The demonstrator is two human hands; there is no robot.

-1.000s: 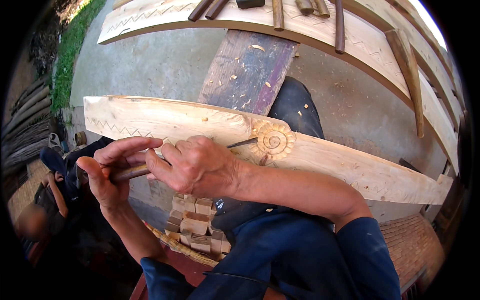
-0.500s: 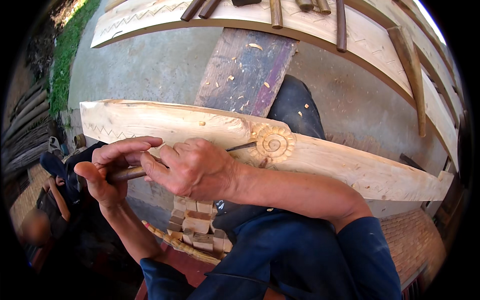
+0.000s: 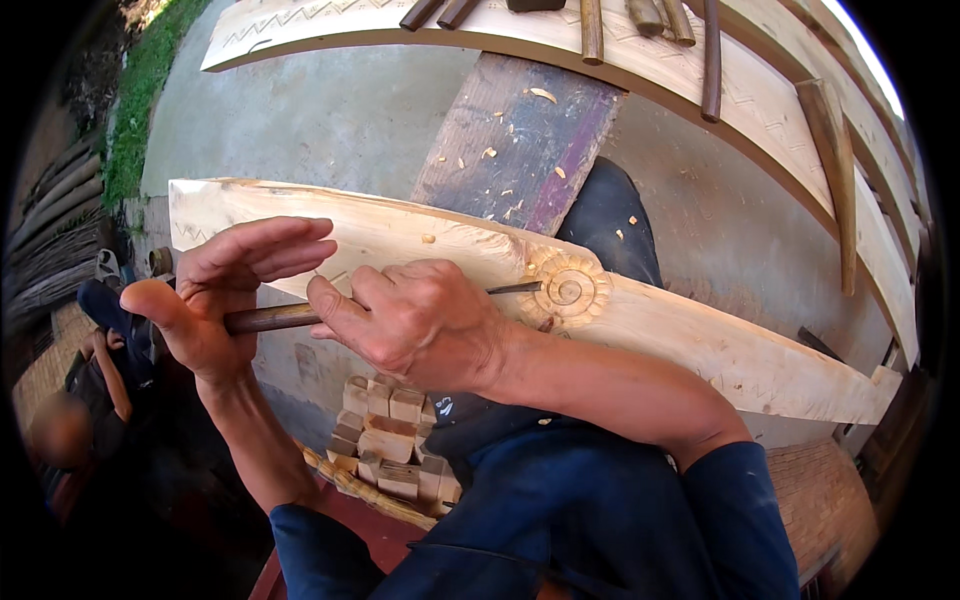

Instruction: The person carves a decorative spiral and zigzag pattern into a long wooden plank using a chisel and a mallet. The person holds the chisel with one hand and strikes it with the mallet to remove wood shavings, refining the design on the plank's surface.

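Note:
A long pale timber plank (image 3: 700, 360) lies across my lap, carved with a zigzag line and a round rosette (image 3: 566, 287). My right hand (image 3: 410, 325) is closed round a chisel with a round wooden handle (image 3: 268, 317), its metal blade (image 3: 510, 288) reaching the left side of the rosette. My left hand (image 3: 222, 290) is open, thumb and fingers spread, with the butt of the handle against its palm. Small shavings dot the plank and the painted board (image 3: 515, 135) beyond it.
Carved beams (image 3: 750, 140) cross the top and right, holding several wooden-handled tools (image 3: 712, 62) and a club-shaped mallet (image 3: 832, 190). A basket of wood blocks (image 3: 385, 445) sits below. Another person (image 3: 105, 370) is at the lower left, near stacked poles (image 3: 55, 210) and grass.
My left hand has moved up and a little left, its fingers opening away from the handle. My right hand and the chisel have shifted slightly with the view, still at the rosette.

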